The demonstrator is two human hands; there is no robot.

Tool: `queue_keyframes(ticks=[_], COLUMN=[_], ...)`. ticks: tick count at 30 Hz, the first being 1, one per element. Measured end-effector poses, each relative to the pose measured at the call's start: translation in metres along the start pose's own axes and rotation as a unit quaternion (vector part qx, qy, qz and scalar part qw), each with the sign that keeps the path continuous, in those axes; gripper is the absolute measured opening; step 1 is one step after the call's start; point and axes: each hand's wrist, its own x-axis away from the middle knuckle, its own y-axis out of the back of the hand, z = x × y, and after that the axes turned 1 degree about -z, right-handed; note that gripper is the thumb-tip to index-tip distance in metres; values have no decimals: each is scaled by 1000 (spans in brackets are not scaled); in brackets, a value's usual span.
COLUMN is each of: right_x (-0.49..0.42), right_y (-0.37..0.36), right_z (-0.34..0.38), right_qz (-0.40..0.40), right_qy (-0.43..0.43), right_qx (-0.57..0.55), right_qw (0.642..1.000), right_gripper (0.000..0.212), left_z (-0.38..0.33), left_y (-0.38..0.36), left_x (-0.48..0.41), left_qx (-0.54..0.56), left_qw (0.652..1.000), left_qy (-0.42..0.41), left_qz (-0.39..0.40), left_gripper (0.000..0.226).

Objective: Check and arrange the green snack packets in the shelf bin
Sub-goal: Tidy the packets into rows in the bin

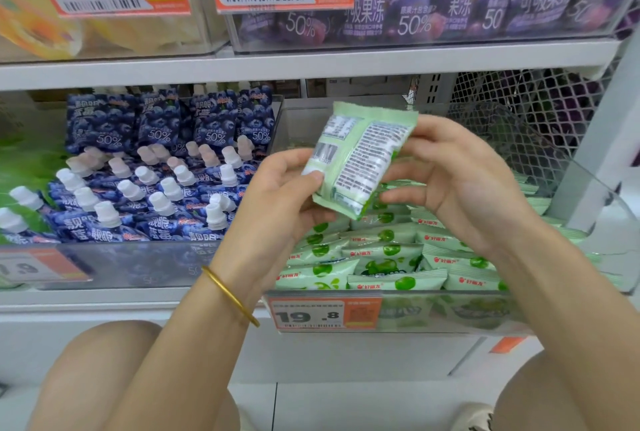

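Above the clear plastic shelf bin at the right end of the lower white shelf, one pale green, flat plastic snack packet is held up and tilted. Its printed back panel is turned toward the person, most likely so the small print and barcode can be read as part of the check. Both hands are clamped on it. The left hand pinches the lower left edge with its thumb pressed on the back panel, while the right hand curls its fingers round the right edge, palm turned inward. The wrists are raised and angled toward each other, with a thin gold bangle on the left one. Under the packet, the other green-and-white snack packets lie overlapping, faces up, in the bin, behind an orange-and-white price tag on its front wall. Toward the shelf's left end sit dark blue spouted pouches with white caps.
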Motion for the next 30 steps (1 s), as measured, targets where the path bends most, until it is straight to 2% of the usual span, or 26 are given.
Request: queue_keyframes(ticks=[3, 5, 8, 9, 11, 13, 14, 18, 21, 25, 28, 30], right_x=[3, 5, 6, 6, 8, 11, 13, 16, 18, 20, 20, 21], right_y=[6, 6, 7, 8, 10, 13, 15, 21, 24, 25, 26, 26], right_z=[-1, 1, 2, 2, 5, 8, 10, 11, 8, 11, 17, 19], right_qz=[36, 64, 44, 28, -8, -20, -17, 9, 33, 72, 104, 118], right_qy=[65, 84, 106, 107, 94, 75, 65, 10, -24, -32, -15, 0], right_qx=[116, 180, 223, 222, 206, 171, 163, 193, 249, 332, 429, 494], right_qw=[991, 978, 968, 969, 974, 982, 984, 981, 968, 940, 897, 861], right_gripper=[58, 49, 26, 24, 26, 25, 26, 29, 30, 22, 19, 25], left_z=[0, -1, -4, -4, -3, -2, -1, -2, 2, 0, -2, -3], left_y=[-2, -4, -6, -6, -2, 5, 7, 9, 7, 9, 9, 8], left_x=[1, 4, 4, 4, 4, 6, 8, 16, 18, 17, 19, 19], left_qx=[-11, -6, 15, 3, -96, -244, -315, -523, -577, -616, -642, -655], left_qw=[998, 997, 998, 999, 995, 969, 948, 838, 795, 764, 741, 730], left_qy=[48, 61, 56, 48, 13, -30, -53, -107, -105, -134, -142, -142], left_qz=[24, 35, 10, -2, -25, -27, -10, 113, 152, 141, 137, 136], left_gripper=[25, 26, 24, 22, 13, 1, 5, 8, 8, 8, 8, 9])
